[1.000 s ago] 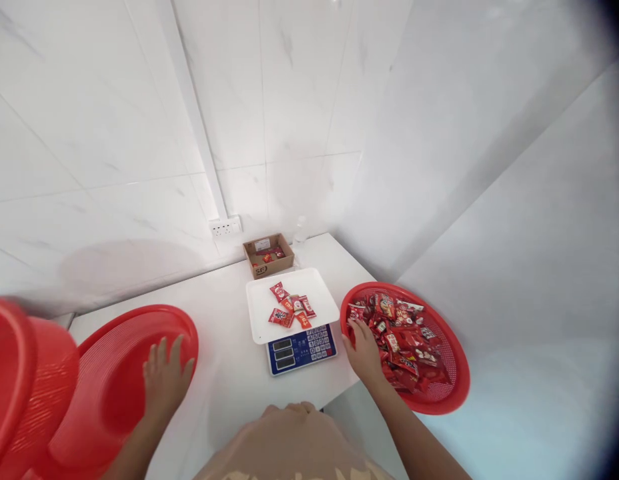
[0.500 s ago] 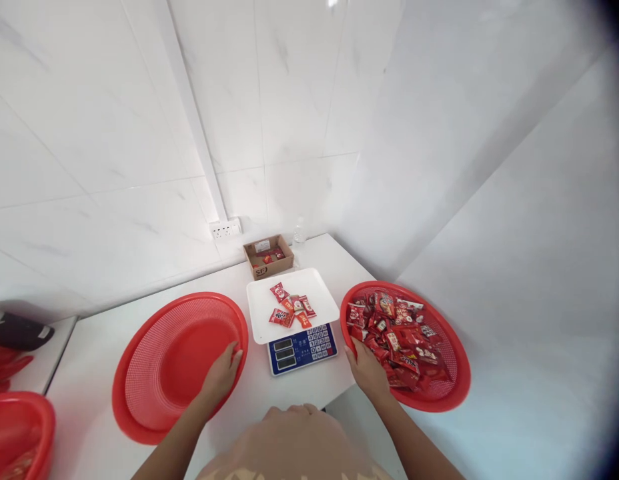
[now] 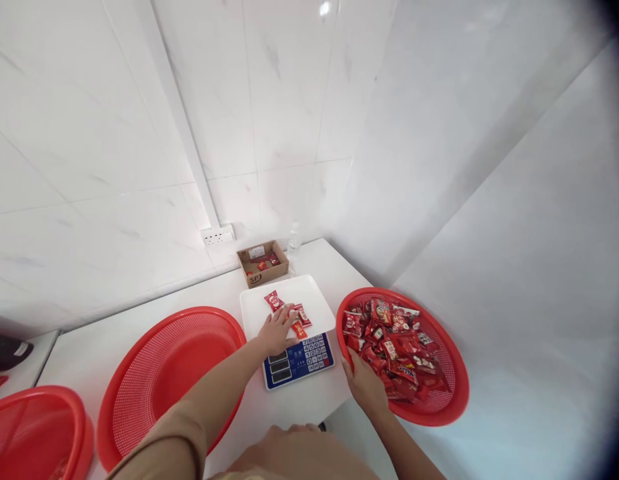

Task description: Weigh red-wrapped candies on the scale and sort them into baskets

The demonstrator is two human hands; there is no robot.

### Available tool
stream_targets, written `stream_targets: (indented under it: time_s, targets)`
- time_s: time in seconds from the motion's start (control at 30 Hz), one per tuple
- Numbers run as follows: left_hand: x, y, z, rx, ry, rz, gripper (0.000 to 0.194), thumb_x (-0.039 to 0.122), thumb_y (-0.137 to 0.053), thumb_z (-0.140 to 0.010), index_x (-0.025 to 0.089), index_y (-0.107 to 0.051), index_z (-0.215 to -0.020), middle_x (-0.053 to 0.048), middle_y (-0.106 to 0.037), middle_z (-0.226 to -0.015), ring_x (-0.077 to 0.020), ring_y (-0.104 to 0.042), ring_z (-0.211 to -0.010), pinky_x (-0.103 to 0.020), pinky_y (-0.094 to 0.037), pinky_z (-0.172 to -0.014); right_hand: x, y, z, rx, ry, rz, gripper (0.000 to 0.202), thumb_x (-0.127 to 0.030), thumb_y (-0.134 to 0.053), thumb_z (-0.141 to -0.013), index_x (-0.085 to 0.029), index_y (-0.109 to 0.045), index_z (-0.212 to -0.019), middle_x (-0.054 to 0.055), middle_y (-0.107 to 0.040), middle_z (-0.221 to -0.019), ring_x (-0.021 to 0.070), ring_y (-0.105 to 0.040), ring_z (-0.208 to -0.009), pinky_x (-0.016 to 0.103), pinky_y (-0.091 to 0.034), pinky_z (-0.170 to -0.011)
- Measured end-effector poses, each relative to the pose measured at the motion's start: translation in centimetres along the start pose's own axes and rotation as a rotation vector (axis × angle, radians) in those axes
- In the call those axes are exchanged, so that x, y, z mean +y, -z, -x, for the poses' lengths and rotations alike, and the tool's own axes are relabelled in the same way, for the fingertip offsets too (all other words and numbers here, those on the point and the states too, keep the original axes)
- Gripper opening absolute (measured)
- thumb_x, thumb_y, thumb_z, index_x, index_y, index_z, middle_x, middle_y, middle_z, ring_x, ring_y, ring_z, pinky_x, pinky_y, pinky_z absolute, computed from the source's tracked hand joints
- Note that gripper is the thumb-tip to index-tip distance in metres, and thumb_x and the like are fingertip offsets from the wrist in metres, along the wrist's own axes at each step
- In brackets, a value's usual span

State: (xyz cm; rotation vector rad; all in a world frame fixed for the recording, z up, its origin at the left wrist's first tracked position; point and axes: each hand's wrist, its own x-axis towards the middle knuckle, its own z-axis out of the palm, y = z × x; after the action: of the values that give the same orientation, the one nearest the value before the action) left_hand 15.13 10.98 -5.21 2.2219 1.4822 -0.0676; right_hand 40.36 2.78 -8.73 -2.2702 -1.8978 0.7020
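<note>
My left hand (image 3: 279, 331) lies over the white tray (image 3: 317, 300) of a blue scale (image 3: 298, 363), its fingers spread on several small red snack packets (image 3: 273, 300). Part of those packets is hidden under the hand. At the right, my right hand (image 3: 365, 383) grips the near-left rim of a red plastic basket (image 3: 458, 393), thumb and fingers around the edge. That basket is heaped with red snack packets (image 3: 397, 350) and overhangs the table's right edge. Beneath my left forearm stands another red basket (image 3: 182, 360), with nothing visible in it.
Behind the scale sit a cardboard box (image 3: 263, 275) holding a few red packets and a clear plastic bottle (image 3: 294, 239). A third red basket (image 3: 79, 427) is at the lower left, near a black object (image 3: 7, 352). Walls rise behind and to the right.
My left hand has left the rim of the left basket and moved right onto the packets on the scale tray. My right hand keeps its hold. The view has shifted slightly.
</note>
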Motion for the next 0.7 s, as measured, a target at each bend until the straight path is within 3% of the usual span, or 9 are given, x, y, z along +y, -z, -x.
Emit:
stream_targets:
  time_s: [0.2, 0.4, 0.57, 0.7]
  targets:
    - [-0.2, -1.1, -2.0, 0.104, -0.085, -0.177, 0.064, 0.052, -0.043, -0.084, 0.023, -0.032, -0.141, -0.013, -0.020, -0.152, -0.0367, -0.024, -0.133, -0.055, -0.021, -0.103, 0.1, -0.2, -0.1, -0.024, -0.007, 0.007, 0.056, -0.047, -0.022, -0.090, -0.021, -0.040, -0.135, 0.012, -0.054, -0.129, 0.0249, -0.052, -0.116, 0.037, -0.042, -0.091]
    - [-1.2, -0.6, -2.3, 0.121, -0.060, -0.208, 0.040, 0.045, -0.046, -0.085, 0.020, -0.054, -0.116, -0.016, -0.047, -0.128, -0.0310, -0.043, -0.118, -0.045, -0.038, -0.091, -0.2, 0.1, -0.1, -0.074, -0.031, 0.006, 0.058, -0.047, -0.022, -0.089, -0.016, -0.038, -0.136, 0.013, -0.052, -0.131, 0.0254, -0.050, -0.118, 0.038, -0.041, -0.093]
    - [-1.8, 0.2, -2.4, 0.087, -0.028, -0.144, 0.028, 0.041, -0.051, -0.084, 0.021, -0.055, -0.103, -0.010, -0.055, -0.108, -0.0231, -0.055, -0.100, -0.034, -0.044, -0.080, -0.5, 0.5, 0.0, -0.074, -0.021, 0.007, 0.057, -0.045, -0.020, -0.090, -0.016, -0.037, -0.136, 0.013, -0.051, -0.132, 0.0255, -0.050, -0.118, 0.038, -0.040, -0.093]
    - [-2.1, 1.2, -2.1, 0.131, -0.010, -0.056, 0.022, 0.037, -0.049, -0.086, 0.022, -0.054, -0.100, -0.007, -0.058, -0.103, -0.0205, -0.056, -0.098, -0.030, -0.043, -0.080, -0.6, 0.6, 0.1, -0.085, -0.028, 0.012, 0.056, -0.044, -0.021, -0.090, -0.017, -0.037, -0.136, 0.013, -0.051, -0.132, 0.0246, -0.049, -0.119, 0.036, -0.038, -0.095]
